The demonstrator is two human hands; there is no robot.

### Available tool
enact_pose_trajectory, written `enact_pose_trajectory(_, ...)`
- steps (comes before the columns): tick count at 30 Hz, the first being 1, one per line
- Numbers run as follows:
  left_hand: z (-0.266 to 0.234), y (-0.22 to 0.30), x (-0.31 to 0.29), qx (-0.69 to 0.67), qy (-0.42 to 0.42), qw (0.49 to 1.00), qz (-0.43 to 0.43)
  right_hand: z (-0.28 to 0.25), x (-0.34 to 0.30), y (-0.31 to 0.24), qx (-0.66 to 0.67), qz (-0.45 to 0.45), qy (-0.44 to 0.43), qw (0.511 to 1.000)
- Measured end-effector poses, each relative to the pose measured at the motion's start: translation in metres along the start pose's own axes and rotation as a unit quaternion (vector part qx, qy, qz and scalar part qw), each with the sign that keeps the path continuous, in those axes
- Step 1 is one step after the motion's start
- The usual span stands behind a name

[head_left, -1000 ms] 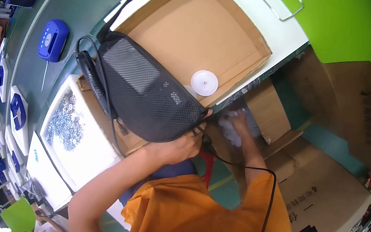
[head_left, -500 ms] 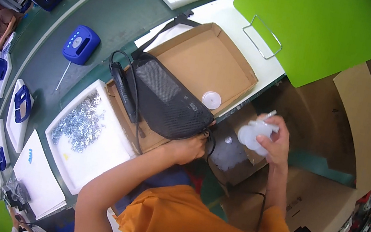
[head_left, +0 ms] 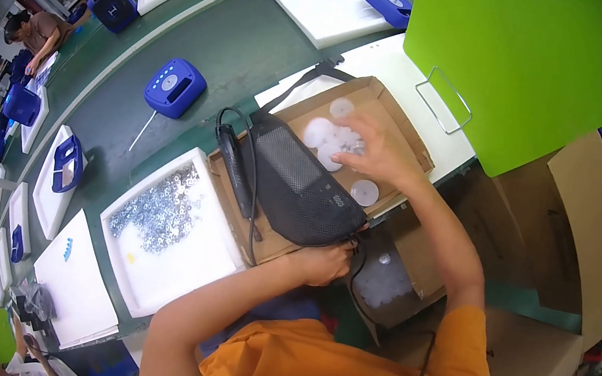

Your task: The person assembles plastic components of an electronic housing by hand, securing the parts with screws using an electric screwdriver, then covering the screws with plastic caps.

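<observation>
My right hand (head_left: 378,153) reaches over a shallow cardboard tray (head_left: 416,137), its blurred fingers curled around several white translucent plastic discs (head_left: 319,133). One similar disc (head_left: 342,107) lies beyond them, and another disc (head_left: 364,193) rests at the tray's near right corner. My left hand (head_left: 326,263) is closed at the near end of a black mesh-covered case (head_left: 302,180) with a strap, which lies across the tray. What its fingers grip there is hidden. Below, an open cardboard box (head_left: 415,248) contains a heap of whitish translucent pieces (head_left: 381,279).
A white foam tray (head_left: 211,265) of small metal parts (head_left: 160,208) stands left of the case. A blue device (head_left: 175,88) sits on the green conveyor (head_left: 245,25). A green panel (head_left: 522,74) rises at far right, above large cardboard flaps (head_left: 595,212). Other people work at far left.
My right hand has moved up and left with the discs, from above the lower box to over the tray. Another disc now shows in the tray. My left hand stays at the case's end.
</observation>
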State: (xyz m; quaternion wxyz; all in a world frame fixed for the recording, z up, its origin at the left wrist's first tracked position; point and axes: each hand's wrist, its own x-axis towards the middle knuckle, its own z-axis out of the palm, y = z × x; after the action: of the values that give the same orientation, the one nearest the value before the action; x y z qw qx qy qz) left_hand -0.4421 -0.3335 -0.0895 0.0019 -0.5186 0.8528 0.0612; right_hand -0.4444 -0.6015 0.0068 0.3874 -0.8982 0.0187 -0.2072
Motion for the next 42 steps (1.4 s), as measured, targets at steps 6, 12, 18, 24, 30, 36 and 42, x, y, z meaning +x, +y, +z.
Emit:
enact_pose_trajectory(6,-0.021,-0.007,0.010,0.054,-0.095,0.992,0.061,-0.045,-0.054,0.020,-0.042,0.039,0.200,0.978)
enact_pose_trajectory(12,-0.027,-0.001,0.001,0.018,-0.062,0.997,0.035,0.018,-0.232,0.048,0.066,0.293,0.476,0.827)
enact_pose_trajectory(18,-0.056,-0.005,0.023,0.016,-0.116,0.993,0.021,0.235,-0.456,0.191,0.244,0.650,0.147,0.705)
enact_pose_trajectory(24,-0.061,-0.005,0.014,0.067,-0.031,0.997,0.016,0.318,-0.460,0.247,0.014,0.658,-0.083,0.748)
enact_pose_trajectory(30,-0.072,-0.004,0.013,0.165,-0.192,0.966,0.040,0.405,-0.446,0.280,0.027,0.679,-0.129,0.722)
enact_pose_trajectory(36,-0.074,-0.007,0.011,0.178,-0.096,0.977,0.065,0.458,-0.565,0.360,-0.181,0.677,-0.215,0.680)
enact_pose_trajectory(42,-0.092,-0.023,0.020,0.179,-0.151,0.963,0.134,0.470,-0.495,0.291,-0.136,0.607,-0.199,0.757)
